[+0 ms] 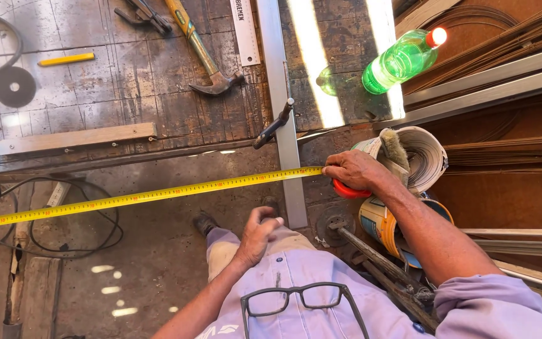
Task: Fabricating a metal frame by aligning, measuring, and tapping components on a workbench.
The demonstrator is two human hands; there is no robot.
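Observation:
My right hand (356,171) grips a red tape measure case (348,189) beside a long grey metal bar (286,125) that hangs off the workbench edge. Its yellow tape (139,198) runs out far to the left, across the floor gap, to the frame's left edge. My left hand (257,235) hovers near my waist with its fingers loosely curled and holds nothing. A pair of dark-framed glasses (302,300) hangs on my lilac shirt.
On the worn workbench (127,81) lie a hammer (203,56), pliers (145,14), a steel ruler (244,31), a yellow pencil (66,59), a wooden strip (76,138) and a cutting disc (14,86). A green bottle (403,59), paint cans (381,223) and stacked boards stand right. Cables lie on the floor.

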